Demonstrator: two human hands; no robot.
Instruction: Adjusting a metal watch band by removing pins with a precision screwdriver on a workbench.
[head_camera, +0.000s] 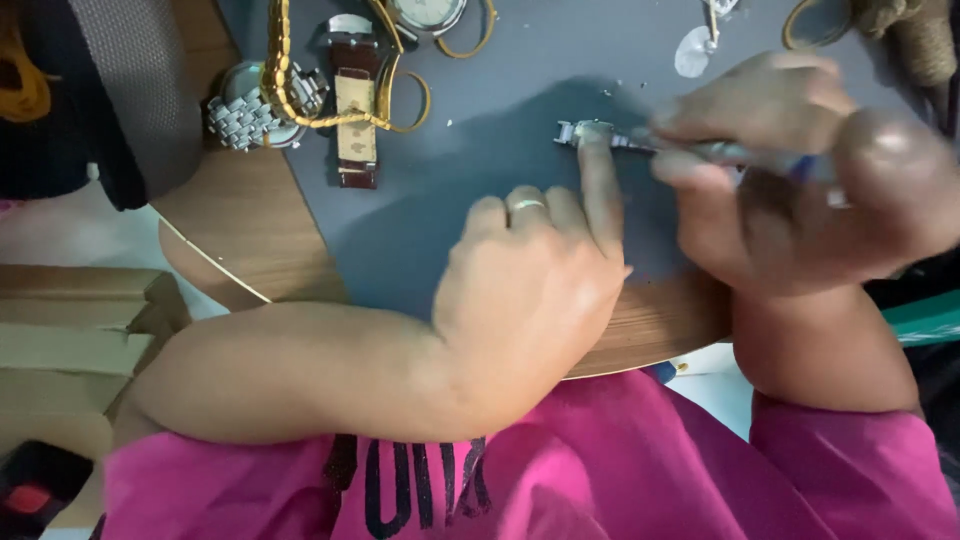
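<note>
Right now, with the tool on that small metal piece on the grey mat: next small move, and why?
Probably keep the left hand pressing, forefinger on the small metal piece, and ease the thin tool in the right hand gently along its own line. The piece lies loose on the grey mat, pinned only by that fingertip, so a sideways push could flick it away.

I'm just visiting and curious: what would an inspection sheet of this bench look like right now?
Surface: grey mat on a round wooden table.
Job's things: small silver metal watch part, pinned by the left hand; thin metal tool gripped in the right hand.
Clutter: silver metal-bracelet watch, brown leather watch strap, yellow cord straps, white specks.
Fingers: left index finger presses the part; ring on left hand.
Cables: nothing seen.
Surroundings: pink shirt, cardboard at left.
</note>
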